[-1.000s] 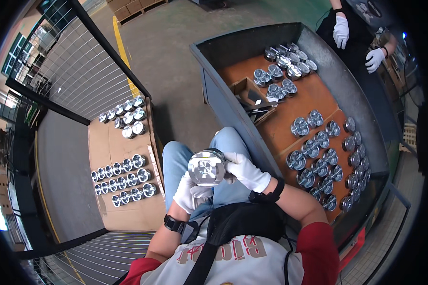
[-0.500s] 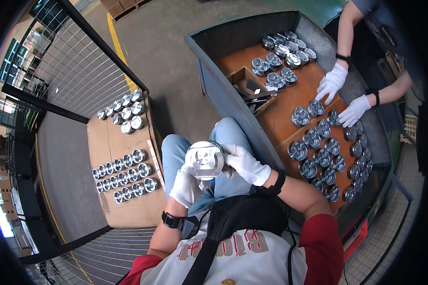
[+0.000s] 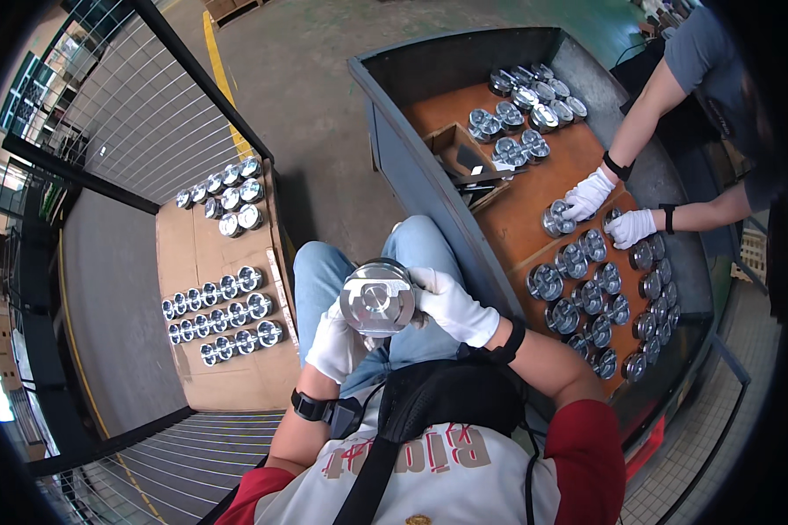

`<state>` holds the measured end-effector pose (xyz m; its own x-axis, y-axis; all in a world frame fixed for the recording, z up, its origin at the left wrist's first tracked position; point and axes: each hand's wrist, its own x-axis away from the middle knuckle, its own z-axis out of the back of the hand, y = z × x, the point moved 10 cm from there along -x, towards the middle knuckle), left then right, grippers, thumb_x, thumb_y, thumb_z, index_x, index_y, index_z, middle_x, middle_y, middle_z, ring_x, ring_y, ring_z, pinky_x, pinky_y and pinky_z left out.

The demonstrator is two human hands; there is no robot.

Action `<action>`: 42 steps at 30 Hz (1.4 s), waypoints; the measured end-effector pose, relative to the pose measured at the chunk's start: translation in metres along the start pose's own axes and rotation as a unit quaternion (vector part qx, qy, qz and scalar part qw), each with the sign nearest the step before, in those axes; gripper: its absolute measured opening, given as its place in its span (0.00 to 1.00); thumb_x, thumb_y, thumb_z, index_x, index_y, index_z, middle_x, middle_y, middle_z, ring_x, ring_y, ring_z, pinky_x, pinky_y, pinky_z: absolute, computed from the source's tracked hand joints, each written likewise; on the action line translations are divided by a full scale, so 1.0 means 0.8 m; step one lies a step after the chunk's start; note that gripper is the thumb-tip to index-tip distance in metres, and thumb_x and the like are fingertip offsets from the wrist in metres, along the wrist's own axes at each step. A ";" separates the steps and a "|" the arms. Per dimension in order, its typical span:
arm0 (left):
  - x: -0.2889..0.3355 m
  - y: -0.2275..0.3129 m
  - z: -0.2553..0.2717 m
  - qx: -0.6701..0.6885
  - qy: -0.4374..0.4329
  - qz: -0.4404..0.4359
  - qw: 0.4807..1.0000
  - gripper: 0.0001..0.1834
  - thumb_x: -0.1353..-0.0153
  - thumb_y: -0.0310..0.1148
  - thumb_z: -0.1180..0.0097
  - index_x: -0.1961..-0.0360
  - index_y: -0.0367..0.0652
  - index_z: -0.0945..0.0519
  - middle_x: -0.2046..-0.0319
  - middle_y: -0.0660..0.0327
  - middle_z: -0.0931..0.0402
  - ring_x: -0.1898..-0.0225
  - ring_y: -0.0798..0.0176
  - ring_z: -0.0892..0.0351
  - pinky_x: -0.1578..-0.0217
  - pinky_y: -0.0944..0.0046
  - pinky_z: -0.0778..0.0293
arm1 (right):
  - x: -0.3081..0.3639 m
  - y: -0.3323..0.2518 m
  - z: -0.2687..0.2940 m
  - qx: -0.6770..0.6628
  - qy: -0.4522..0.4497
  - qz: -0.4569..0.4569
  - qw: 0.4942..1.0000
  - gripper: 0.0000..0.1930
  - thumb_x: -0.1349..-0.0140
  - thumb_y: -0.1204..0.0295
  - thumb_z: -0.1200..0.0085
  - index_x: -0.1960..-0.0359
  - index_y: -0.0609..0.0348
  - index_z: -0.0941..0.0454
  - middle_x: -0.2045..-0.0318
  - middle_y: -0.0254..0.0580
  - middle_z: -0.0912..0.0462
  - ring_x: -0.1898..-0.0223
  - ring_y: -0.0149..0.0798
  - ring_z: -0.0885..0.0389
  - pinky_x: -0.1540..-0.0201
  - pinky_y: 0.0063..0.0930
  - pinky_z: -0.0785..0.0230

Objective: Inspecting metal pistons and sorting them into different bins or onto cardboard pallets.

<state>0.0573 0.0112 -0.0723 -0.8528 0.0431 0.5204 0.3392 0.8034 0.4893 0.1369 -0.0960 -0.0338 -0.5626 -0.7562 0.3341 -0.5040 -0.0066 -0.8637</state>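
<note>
A shiny metal engine piston is held up over my lap, its round crown facing me. My left hand, in a white glove, grips it from the lower left. On its right side my right hand, also gloved in white, closes round the edge. Some fingertips of both hands are hidden behind the piston.
To the left, a cardboard-covered surface in a wire cage carries rows of pistons. At the right stands a grey metal bin with more pistons and a small open box. A co-worker's gloved hands reach into it.
The piston has tilted slightly in my hands, so its crown reflects darker; both hands keep their grip. The co-worker's hands have shifted left, one now on a piston in the bin.
</note>
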 end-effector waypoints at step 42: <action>0.034 0.080 -0.048 -0.291 0.117 -0.220 0.924 0.16 0.28 0.34 0.48 0.43 0.43 0.27 0.52 0.65 0.28 0.51 0.72 0.29 0.46 0.69 0.32 | 0.043 -0.106 -0.060 0.495 0.068 0.385 0.776 0.37 0.60 0.73 0.30 0.41 0.59 0.27 0.54 0.51 0.22 0.57 0.55 0.19 0.54 0.42 0.24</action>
<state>0.0713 0.0411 0.0002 -0.8732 -0.3951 0.2854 0.1944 0.2546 0.9473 0.1284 -0.0903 0.0690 -0.5449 -0.7103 -0.4457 0.7279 -0.1368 -0.6719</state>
